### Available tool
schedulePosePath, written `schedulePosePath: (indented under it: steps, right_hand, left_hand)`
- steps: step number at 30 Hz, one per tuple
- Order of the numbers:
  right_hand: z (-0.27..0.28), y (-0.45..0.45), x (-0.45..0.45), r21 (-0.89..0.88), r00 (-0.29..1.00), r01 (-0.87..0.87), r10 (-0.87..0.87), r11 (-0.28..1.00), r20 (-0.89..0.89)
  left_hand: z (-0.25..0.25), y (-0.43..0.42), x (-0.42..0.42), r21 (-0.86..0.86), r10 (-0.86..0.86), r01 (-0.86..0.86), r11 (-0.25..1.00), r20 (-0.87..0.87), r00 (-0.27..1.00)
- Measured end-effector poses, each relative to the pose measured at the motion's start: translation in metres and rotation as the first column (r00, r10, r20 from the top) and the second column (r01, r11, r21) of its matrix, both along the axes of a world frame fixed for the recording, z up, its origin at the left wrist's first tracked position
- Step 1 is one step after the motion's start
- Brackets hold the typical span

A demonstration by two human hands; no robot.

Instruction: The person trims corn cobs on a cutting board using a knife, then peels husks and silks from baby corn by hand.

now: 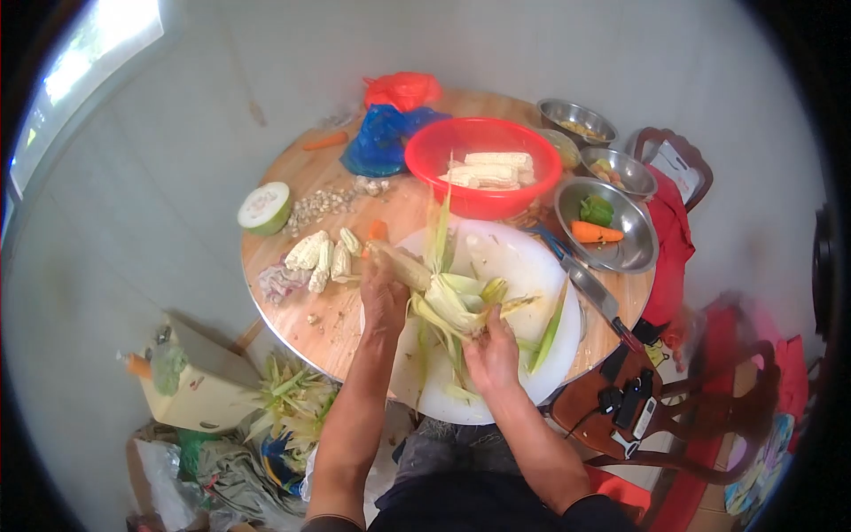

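Over the white cutting board [496,253] I hold an ear of corn [403,266] with its pale green husk [450,303] peeled back and spread. My left hand [384,297] is wrapped round the cob end. My right hand [492,355] closes on the husk at the other end. Loose husk strips lie on the board beneath. Several husked cobs [319,257] rest on the wooden table left of my left hand, and a red basin [483,208] beyond the board holds more bare cobs [496,168].
A cleaver [589,288] lies along the board's right edge. Steel bowls [634,253] stand at the right, one with a carrot [596,232] and a green pepper [597,210]. Garlic [321,206], a cut melon [265,208] and a blue bag [381,142] sit farther back. Husks [297,395] are heaped below left.
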State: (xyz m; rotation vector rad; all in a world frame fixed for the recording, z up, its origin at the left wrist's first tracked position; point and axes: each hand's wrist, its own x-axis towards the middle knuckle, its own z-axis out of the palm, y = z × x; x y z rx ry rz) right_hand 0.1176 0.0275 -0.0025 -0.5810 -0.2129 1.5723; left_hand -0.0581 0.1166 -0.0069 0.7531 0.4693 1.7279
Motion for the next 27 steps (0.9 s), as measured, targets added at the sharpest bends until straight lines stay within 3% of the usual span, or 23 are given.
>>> schedulePosePath:
  steps: [4, 6, 8, 9, 10, 11, 12, 14, 15, 17, 18, 20, 22, 24, 27]
  right_hand:
    - [-0.03, -0.009, 0.015, 0.086, 0.995, -0.101, 0.101, 0.991, 0.0]
    - [-0.038, -0.004, 0.033, 0.108, 0.986, -0.164, 0.163, 0.981, 0.015]
    - [-0.013, -0.001, 0.051, 0.021, 0.845, -0.411, 0.373, 0.911, 0.384]
    - [0.005, 0.002, 0.053, 0.023, 0.846, -0.411, 0.371, 0.912, 0.383]
    - [0.028, 0.005, 0.056, 0.129, 0.807, -0.416, 0.301, 0.9, 0.508]
    - [0.047, 0.007, 0.059, 0.228, 0.759, -0.427, 0.21, 0.875, 0.616]
    - [0.061, 0.01, 0.06, 0.228, 0.761, -0.422, 0.206, 0.878, 0.615]
    - [0.083, 0.016, 0.054, 0.301, 0.293, -0.344, -0.203, 0.889, 0.934]
    - [0.093, 0.017, 0.049, 0.303, 0.295, -0.332, -0.207, 0.893, 0.933]
    - [0.108, 0.017, 0.035, 0.262, -0.119, -0.468, -0.354, 0.844, 0.928]
    - [0.109, 0.018, 0.03, 0.265, -0.119, -0.452, -0.352, 0.852, 0.928]
    - [0.109, 0.021, 0.022, 0.064, -0.26, -0.537, -0.238, 0.841, 0.936]
    - [0.084, 0.033, 0.021, 0.166, -0.213, -0.516, -0.314, 0.84, 0.925]
    - [0.078, 0.04, 0.022, 0.047, -0.213, -0.524, -0.185, 0.85, 0.959]
    - [0.07, 0.045, 0.02, 0.022, -0.217, -0.528, -0.16, 0.849, 0.963]
  left_hand:
    - [0.009, -0.004, 0.005, -0.003, -0.046, 0.046, 0.999, 0.033, 0.998]
    - [0.013, -0.005, 0.003, 0.094, -0.128, 0.121, 0.988, 0.071, 0.989]
    - [0.021, -0.007, 0.003, 0.115, -0.135, 0.128, 0.985, 0.056, 0.989]
    - [0.026, -0.008, 0.003, 0.136, -0.142, 0.135, 0.981, 0.042, 0.989]
    - [0.031, -0.01, 0.004, 0.136, -0.143, 0.137, 0.981, 0.04, 0.989]
    - [0.035, -0.012, 0.005, 0.122, -0.068, 0.076, 0.99, -0.073, 0.995]
    - [0.039, -0.014, 0.007, 0.116, 0.007, 0.015, 0.993, -0.186, 0.983]
    - [0.041, -0.016, 0.013, 0.116, 0.022, 0.007, 0.993, -0.252, 0.967]
    - [0.043, -0.018, 0.016, 0.118, 0.042, -0.004, 0.993, -0.317, 0.948]
    - [0.06, -0.03, 0.025, 0.101, 0.04, 0.0, 0.995, -0.396, 0.917]
    - [0.067, -0.035, 0.029, 0.086, 0.051, -0.012, 0.996, -0.469, 0.882]
    - [0.07, -0.04, 0.034, 0.097, 0.052, -0.004, 0.995, -0.499, 0.865]
    - [0.07, -0.042, 0.033, 0.108, 0.064, -0.008, 0.994, -0.526, 0.848]
    - [0.067, -0.041, 0.029, 0.121, -0.053, 0.094, 0.988, -0.311, 0.949]
    - [0.054, -0.036, 0.026, 0.162, -0.098, 0.126, 0.979, -0.175, 0.98]
